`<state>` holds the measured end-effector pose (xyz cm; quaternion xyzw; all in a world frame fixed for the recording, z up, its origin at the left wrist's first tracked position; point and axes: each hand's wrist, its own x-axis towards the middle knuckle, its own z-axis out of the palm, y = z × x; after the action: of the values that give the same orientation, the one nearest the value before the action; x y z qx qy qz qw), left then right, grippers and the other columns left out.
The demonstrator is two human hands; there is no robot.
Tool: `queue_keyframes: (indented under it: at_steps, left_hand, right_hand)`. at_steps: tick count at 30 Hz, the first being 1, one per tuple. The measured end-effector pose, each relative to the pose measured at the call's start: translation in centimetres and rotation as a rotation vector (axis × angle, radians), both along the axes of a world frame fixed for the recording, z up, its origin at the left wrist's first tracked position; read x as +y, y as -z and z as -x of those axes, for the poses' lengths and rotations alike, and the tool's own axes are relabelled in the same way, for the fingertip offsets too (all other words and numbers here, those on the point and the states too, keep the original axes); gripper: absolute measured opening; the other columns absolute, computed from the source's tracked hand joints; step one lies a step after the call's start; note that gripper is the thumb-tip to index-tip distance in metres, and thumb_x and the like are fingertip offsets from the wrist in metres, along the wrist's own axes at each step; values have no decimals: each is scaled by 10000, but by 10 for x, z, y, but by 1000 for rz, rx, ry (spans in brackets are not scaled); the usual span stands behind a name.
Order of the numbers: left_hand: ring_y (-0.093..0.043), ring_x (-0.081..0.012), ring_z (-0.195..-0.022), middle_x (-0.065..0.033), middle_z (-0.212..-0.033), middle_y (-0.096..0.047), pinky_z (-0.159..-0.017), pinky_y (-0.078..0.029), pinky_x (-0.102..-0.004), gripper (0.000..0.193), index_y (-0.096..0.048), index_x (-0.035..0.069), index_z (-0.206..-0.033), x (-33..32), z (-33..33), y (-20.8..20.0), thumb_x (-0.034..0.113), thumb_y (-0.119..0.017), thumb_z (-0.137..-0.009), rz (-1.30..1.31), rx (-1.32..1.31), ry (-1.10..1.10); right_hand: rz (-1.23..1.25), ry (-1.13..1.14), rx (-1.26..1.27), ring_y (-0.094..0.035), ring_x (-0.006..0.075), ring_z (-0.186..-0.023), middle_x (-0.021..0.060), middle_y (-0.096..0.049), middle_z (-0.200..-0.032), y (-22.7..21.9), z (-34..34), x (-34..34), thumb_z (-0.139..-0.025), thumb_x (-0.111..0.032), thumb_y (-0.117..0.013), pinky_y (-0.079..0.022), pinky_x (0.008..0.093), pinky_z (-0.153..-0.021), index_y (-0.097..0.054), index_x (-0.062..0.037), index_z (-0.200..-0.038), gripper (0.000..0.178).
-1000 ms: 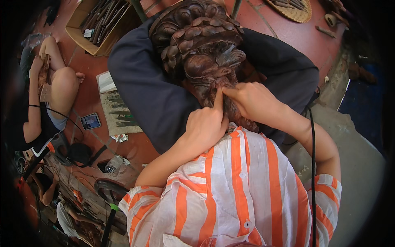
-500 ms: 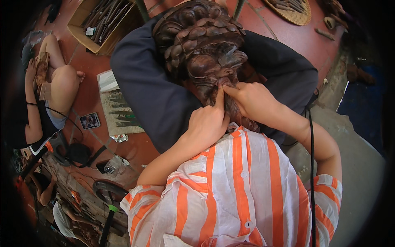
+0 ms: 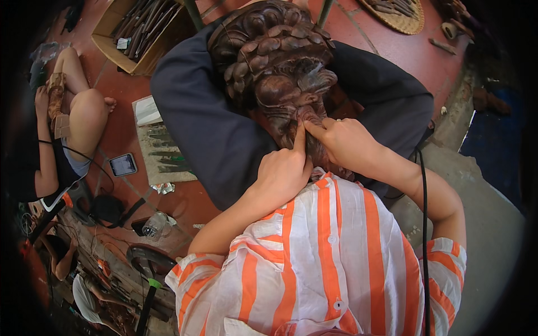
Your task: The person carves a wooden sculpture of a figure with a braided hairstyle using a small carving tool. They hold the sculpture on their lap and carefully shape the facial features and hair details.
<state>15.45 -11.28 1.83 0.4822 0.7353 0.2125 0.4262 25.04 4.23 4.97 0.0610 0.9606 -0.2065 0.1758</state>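
Dark brown wood carving [image 3: 280,81], upper centre of frame: cradled between trousered legs [image 3: 199,115], presumably for steadiness. Left hand [image 3: 283,172] and right hand [image 3: 350,141]: extended fingers nearly meeting on its lower part, others curled; whether anything is gripped cannot be told.

Glossy, knobbly wood carving [image 3: 280,59], matt cloth trousers [image 3: 196,112], creased cloth shirt [image 3: 353,252], cardboard box [image 3: 114,55].

carving [image 3: 274,64]: dark reddish-brown | shirt [image 3: 353,241] below carving: white, orange stripes | trousers [image 3: 196,117] beside carving: dark blue-grey | box [image 3: 124,63] left of carving: tan
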Motion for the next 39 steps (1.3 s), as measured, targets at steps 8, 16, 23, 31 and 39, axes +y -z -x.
queue_keyframes:
  at_steps: [8, 16, 23, 31, 39]
  left_hand:
    - [-594, -377, -491, -205, -552, -584, -526, -488, -469, 681, -303, -116, -1410, 0, 2, -5, 186, -562, -857, 10, 22, 3]
    - [-593, -385, -493, -208, -554, -584, -527, -489, -476, 680, -302, -114, -1411, -2, 2, -5, 164, -556, -845, 1, 5, -4]
    - [-597, -379, -491, -209, -551, -583, -524, -493, -468, 706, -293, -118, -1415, -2, 4, -2, 149, -565, -820, -22, 24, -18]
    - [-595, -385, -493, -216, -556, -585, -532, -494, -481, 715, -301, -110, -1413, -2, 3, -3, 149, -577, -807, -19, 22, -25]
    - [-594, -392, -491, -217, -554, -585, -528, -492, -490, 699, -308, -118, -1404, -1, 0, 0, 162, -573, -821, -32, 26, -26]
  right_hand:
    - [1, -52, -59, -656, 294, -681, 134, -629, -798, -1, 2, 3, -732, -88, -640, -525, 381, -601, -597, -12, -1168, 445]
    - [-30, -90, -40, -657, 299, -677, 139, -634, -808, -4, 10, 6, -722, -90, -654, -523, 388, -601, -586, -14, -1194, 483]
    - [-3, -98, -63, -663, 302, -693, 146, -639, -819, -5, 12, 8, -728, -98, -648, -526, 382, -608, -578, -17, -1216, 499]
    - [-25, -63, 0, -658, 313, -681, 145, -641, -799, 1, 4, 4, -728, -80, -629, -526, 389, -591, -617, -39, -1176, 450]
    - [51, -28, -20, -644, 335, -675, 150, -630, -760, -2, 8, 9, -735, -40, -598, -518, 416, -592, -636, -28, -1145, 413]
